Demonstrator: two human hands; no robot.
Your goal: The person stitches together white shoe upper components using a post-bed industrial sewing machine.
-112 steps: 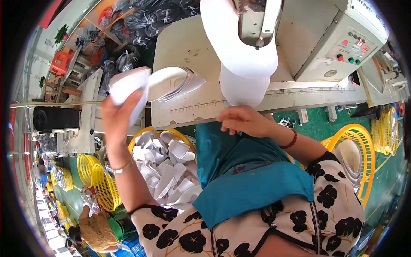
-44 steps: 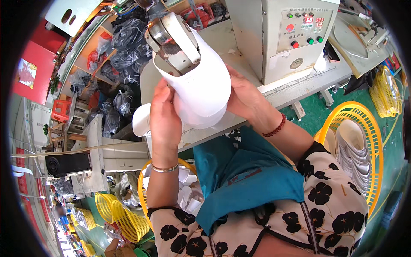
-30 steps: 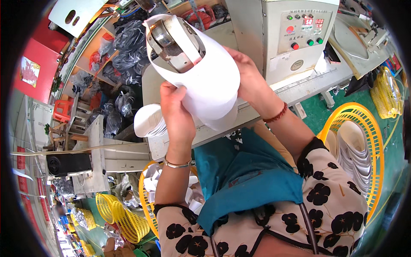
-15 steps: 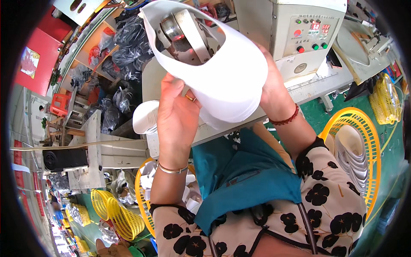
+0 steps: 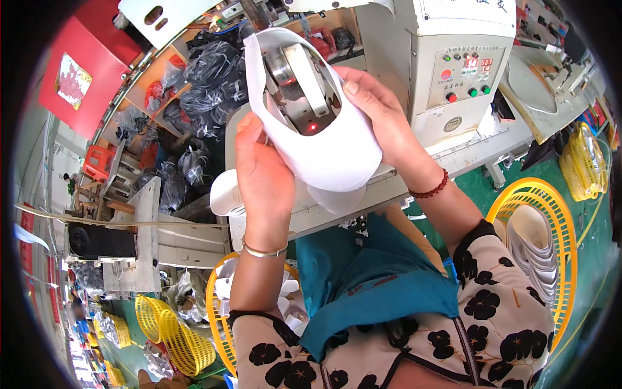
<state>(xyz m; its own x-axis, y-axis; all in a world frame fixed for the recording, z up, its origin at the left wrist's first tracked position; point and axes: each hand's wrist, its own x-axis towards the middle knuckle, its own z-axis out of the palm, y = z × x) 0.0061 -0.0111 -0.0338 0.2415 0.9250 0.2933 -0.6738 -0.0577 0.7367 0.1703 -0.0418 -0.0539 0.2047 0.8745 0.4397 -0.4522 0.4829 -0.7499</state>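
A white shoe upper point(image 5: 334, 159) is held between my two hands above the machine table, its rounded toe end toward me. My left hand point(image 5: 264, 172) grips its left side, thumb up along the edge and fingers partly hidden behind it. My right hand point(image 5: 382, 123) is closed on the right side, thumb near the rim of the opening. Through that opening shows a metal machine head point(image 5: 301, 84) with a round roller and a small red light spot. The upper surrounds this head from my viewpoint; whether they touch I cannot tell.
A stack of white pieces point(image 5: 227, 194) lies at the table's left edge. On the right stands a control box point(image 5: 453, 84) with lit displays and buttons. Yellow baskets flank me: the right one point(image 5: 570, 259) holds nested uppers, the left one point(image 5: 212, 305) white pieces. Black bags point(image 5: 207, 71) fill shelves behind.
The shoe upper has come down and tilted, its opening now framing more of the machine head. My right hand has shifted its grip up to the rim, with its thumb now showing.
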